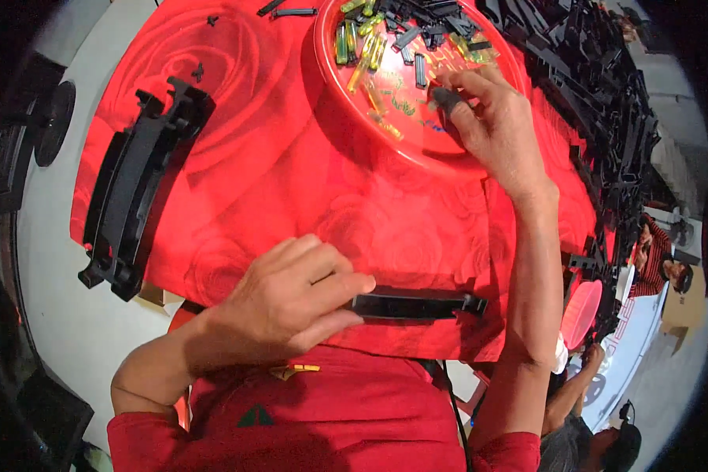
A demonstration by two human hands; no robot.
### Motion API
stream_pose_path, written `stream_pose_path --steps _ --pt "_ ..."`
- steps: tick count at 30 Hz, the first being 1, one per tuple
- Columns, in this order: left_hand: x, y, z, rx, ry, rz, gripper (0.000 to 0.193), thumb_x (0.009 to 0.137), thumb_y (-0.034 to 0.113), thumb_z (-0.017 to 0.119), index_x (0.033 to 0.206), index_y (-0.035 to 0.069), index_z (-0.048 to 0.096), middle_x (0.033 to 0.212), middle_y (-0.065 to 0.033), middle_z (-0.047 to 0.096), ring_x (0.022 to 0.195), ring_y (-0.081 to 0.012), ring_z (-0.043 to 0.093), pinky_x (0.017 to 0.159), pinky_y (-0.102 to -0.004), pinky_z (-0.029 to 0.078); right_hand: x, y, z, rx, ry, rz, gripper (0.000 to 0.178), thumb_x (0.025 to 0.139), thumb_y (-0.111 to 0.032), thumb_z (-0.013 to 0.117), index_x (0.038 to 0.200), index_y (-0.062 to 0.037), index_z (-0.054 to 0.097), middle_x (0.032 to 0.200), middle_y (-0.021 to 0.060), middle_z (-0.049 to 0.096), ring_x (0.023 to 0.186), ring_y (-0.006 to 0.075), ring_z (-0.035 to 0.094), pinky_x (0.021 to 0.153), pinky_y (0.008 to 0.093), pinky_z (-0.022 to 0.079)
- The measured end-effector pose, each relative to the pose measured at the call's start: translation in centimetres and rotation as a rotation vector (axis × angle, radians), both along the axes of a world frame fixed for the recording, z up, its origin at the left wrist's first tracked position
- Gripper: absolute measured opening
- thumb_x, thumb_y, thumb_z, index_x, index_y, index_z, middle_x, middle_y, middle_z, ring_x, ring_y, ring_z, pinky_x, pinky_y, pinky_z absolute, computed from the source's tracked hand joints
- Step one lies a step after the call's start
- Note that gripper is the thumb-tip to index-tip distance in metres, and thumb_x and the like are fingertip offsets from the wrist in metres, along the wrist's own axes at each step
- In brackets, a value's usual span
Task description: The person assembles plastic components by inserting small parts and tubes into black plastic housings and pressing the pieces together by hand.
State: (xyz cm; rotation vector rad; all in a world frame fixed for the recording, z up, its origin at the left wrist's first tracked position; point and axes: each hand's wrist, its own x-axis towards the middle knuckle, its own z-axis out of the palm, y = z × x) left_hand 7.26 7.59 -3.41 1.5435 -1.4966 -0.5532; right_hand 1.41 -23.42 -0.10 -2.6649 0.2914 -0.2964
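My left hand (299, 287) is closed on the left end of a long, narrow black plastic part (413, 306), which lies along the near edge of the red cloth. Over the right side of a round red tray (417, 161), my right hand (499, 126) has its thumb and fingers pinched together. Whatever they hold, if anything, is too small to make out. A black cover wraps the thumb tip (446, 98). Inside the tray are yellow-green translucent pieces (375, 51), small black plastic pieces (421, 71) and tiny green bits (403, 106).
Several long black parts (145, 173) lie side by side at the left on the rose-patterned cloth (291, 181). A large heap of black plastic parts (606, 102) lines the right side. Beyond my right forearm are a pink basin (580, 315) and another person's arm (574, 393).
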Motion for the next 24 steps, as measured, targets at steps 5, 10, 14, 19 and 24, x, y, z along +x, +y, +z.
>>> stream_pose_path --steps 5,10,14,19,24 --pt "0.1 0.2 -0.2 0.003 0.0 -0.047 0.04 0.08 0.019 0.086 0.116 0.006 0.073 0.098 -0.009 0.067 0.087 -0.029 0.064 0.076 -0.0406 0.05 -1.8 0.2 -0.7 0.079 -0.095 0.016 0.019 0.086 -0.004 0.068 0.105 0.0001 0.071 0.097 0.0191 0.069 0.088 0.0373 0.071 0.079 0.0448 0.055" --pt "-0.2 0.4 0.0 -0.014 -0.065 -0.06 0.038 0.082 0.019 0.084 0.116 0.006 0.073 0.098 -0.0093 0.068 0.088 -0.0289 0.064 0.077 -0.0407 0.05 -1.9 0.1 -0.9 -0.011 0.04 0.119 0.02 0.086 0.001 0.064 0.106 -0.0009 0.067 0.097 0.0195 0.07 0.092 0.0388 0.07 0.08 0.0456 0.055" --pt "-0.2 0.7 0.7 -0.026 -0.098 -0.113 0.036 0.083 0.021 0.082 0.114 0.006 0.072 0.097 -0.0098 0.067 0.088 -0.03 0.064 0.077 -0.0414 0.05 -4.2 0.4 1.3 -0.025 -0.16 0.086 0.02 0.086 0.003 0.064 0.105 0.0008 0.065 0.092 0.0162 0.071 0.086 0.0313 0.07 0.082 0.0407 0.056" --pt "-0.7 1.6 1.0 -0.016 -0.091 -0.165 0.034 0.084 0.021 0.081 0.112 0.005 0.071 0.096 -0.0108 0.065 0.089 -0.0314 0.064 0.077 -0.0419 0.05 -12.3 6.4 4.9 0.276 -0.012 0.007 0.014 0.091 0.001 0.066 0.105 0.0019 0.068 0.093 0.0077 0.067 0.089 0.0145 0.064 0.078 0.0301 0.05" --pt "-1.1 1.8 1.3 -0.007 -0.146 -0.212 0.034 0.083 0.02 0.082 0.112 0.005 0.07 0.097 -0.0106 0.064 0.091 -0.0314 0.064 0.078 -0.042 0.051 -19.4 13.4 4.4 0.243 0.038 -0.041 0.02 0.084 -0.006 0.074 0.102 0.002 0.072 0.091 0.0102 0.067 0.087 0.0243 0.065 0.078 0.0341 0.05"
